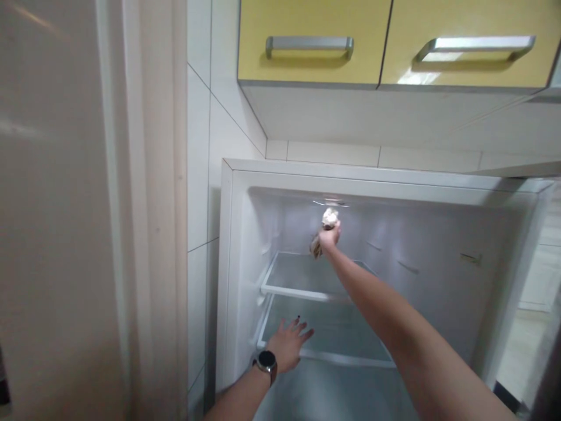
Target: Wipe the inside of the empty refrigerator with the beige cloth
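Note:
An open white fridge [228,245] stands in front of me, its inside bare. My right hand [329,237] reaches deep in, closed around a crumpled pale cloth [329,217] that it presses against the back wall near the ceiling. My left hand [288,345], with a dark watch on the wrist, lies open with spread fingers on the front of the lower glass shelf [342,336]. An upper glass shelf [298,275] sits just below the right hand.
Yellow wall cabinets [315,23] with metal handles hang above the fridge. White tiled wall [199,175] runs along the left, and a pale door or panel [56,204] fills the far left. The fridge door edge [543,362] shows at the right.

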`<state>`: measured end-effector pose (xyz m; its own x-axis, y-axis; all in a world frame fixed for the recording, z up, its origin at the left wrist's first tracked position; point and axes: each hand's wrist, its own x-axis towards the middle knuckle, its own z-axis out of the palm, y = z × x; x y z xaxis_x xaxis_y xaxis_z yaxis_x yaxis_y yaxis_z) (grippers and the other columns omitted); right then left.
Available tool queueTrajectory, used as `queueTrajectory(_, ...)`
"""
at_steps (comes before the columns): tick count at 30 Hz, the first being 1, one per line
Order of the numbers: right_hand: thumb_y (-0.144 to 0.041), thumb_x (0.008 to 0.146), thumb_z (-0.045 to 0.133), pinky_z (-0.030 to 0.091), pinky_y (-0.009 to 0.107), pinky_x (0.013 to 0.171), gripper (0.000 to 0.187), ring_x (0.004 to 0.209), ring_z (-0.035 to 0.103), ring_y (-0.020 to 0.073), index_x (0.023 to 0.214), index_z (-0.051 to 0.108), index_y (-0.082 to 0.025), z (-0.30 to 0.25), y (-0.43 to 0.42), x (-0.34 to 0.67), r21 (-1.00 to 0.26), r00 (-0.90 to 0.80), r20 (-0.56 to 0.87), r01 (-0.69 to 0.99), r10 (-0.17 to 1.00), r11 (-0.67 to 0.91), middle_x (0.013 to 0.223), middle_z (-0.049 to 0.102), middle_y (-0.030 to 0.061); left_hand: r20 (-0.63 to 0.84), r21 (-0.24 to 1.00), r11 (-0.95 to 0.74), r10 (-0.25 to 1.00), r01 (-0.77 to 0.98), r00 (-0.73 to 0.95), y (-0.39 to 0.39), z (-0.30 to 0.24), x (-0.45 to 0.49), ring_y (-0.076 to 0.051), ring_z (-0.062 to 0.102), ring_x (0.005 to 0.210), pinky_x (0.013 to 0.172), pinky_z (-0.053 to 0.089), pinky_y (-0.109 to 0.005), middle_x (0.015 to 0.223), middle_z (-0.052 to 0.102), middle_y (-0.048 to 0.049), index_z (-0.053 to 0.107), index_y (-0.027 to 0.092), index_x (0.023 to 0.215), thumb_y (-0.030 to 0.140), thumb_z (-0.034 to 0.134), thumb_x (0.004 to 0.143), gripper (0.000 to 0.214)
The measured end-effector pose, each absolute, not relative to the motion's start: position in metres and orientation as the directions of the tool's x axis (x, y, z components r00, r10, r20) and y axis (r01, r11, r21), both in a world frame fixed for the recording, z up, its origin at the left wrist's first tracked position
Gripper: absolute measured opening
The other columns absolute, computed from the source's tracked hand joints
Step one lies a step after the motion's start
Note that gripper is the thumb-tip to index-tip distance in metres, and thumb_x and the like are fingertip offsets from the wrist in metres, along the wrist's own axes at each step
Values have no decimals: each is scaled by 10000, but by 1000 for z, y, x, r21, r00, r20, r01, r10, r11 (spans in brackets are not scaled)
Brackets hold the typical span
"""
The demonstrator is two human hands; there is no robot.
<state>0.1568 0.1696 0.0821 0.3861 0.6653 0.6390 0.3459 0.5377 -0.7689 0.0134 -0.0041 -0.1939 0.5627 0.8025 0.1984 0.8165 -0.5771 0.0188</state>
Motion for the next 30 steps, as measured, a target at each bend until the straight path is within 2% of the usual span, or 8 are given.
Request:
queueTrajectory(4, -160, 876, 492, 484, 472, 1038, 489, 1201, 587, 301, 1361, 546, -192, 101, 177, 235, -784, 566, 615, 512, 550, 351, 1250, 576, 181, 213, 23, -593, 790, 805, 575, -8, -190, 13, -346, 337, 1527, 1225, 259, -681, 1636, 428, -114, 355, 311, 1622, 294, 588, 922, 738)
queueTrajectory(13, -117, 946, 387, 455, 569, 1035, 576, 1282, 499, 355, 1515, 479, -126, 102, 209, 203, -587, 391, 710, 787, 585, 187, 1530, 412, 275, 211, 44, -567, 810, 823, 547, -2, -199, 15, -350, 320, 1545, 1224, 256, -714, 1671, 391, -77, 332, 348, 1632, 273, 571, 949, 727)
queueTrajectory(16, -92, 988, 320, 491, 509, 978, 587, 1319, 440, 343, 1537, 486, -213, 84, 205, 151, -389, 153, 761, 885, 630, 255, 1606, 354, 214, 186, 34, -559, 818, 828, 545, -3, -197, 15, -347, 303, 1553, 1235, 249, -704, 1680, 379, -74, 326, 348, 1638, 260, 599, 928, 765)
queueTrajectory(18, -111, 1003, 378, 518, 419, 924, 540, 1279, 466, 312, 1486, 550, -279, 72, 198, 125, -185, -111, 748, 912, 654, 366, 1560, 446, 158, 169, 19, -559, 819, 829, 548, -4, -195, 15, -344, 301, 1555, 1238, 246, -697, 1685, 371, -80, 329, 338, 1639, 258, 602, 925, 769)
queueTrajectory(21, -171, 1008, 476, 513, 353, 901, 395, 1226, 501, 276, 1348, 656, -263, 62, 187, 108, 118, -496, 591, 834, 636, 540, 1437, 573, 122, 167, -5, -568, 811, 823, 561, -3, -195, 14, -333, 310, 1554, 1239, 251, -686, 1688, 370, -77, 330, 335, 1640, 265, 579, 939, 747)
queueTrajectory(24, -205, 1037, 447, 488, 350, 935, 343, 1287, 464, 273, 1255, 706, -257, 70, 181, 128, 259, -644, 475, 753, 599, 605, 1446, 583, 85, 181, -19, -563, 810, 826, 557, -1, -198, 13, -331, 324, 1548, 1231, 265, -685, 1680, 388, -63, 329, 354, 1636, 250, 589, 925, 764)
queueTrajectory(27, -176, 1044, 409, 462, 347, 948, 374, 1350, 409, 271, 1239, 717, -260, 91, 180, 181, 226, -636, 487, 754, 599, 616, 1499, 555, 87, 192, -21, -553, 815, 833, 546, 1, -201, 14, -336, 318, 1549, 1230, 266, -680, 1671, 399, -68, 333, 356, 1633, 240, 641, 889, 813)
queueTrajectory(30, -85, 969, 501, 427, 343, 950, 333, 1324, 427, 256, 1125, 759, -227, 106, 177, 239, -75, -443, 622, 787, 646, 612, 1430, 615, 111, 206, -19, -565, 805, 825, 556, 1, -202, 14, -343, 323, 1542, 1232, 252, -679, 1662, 407, -90, 337, 337, 1631, 274, 702, 860, 855)
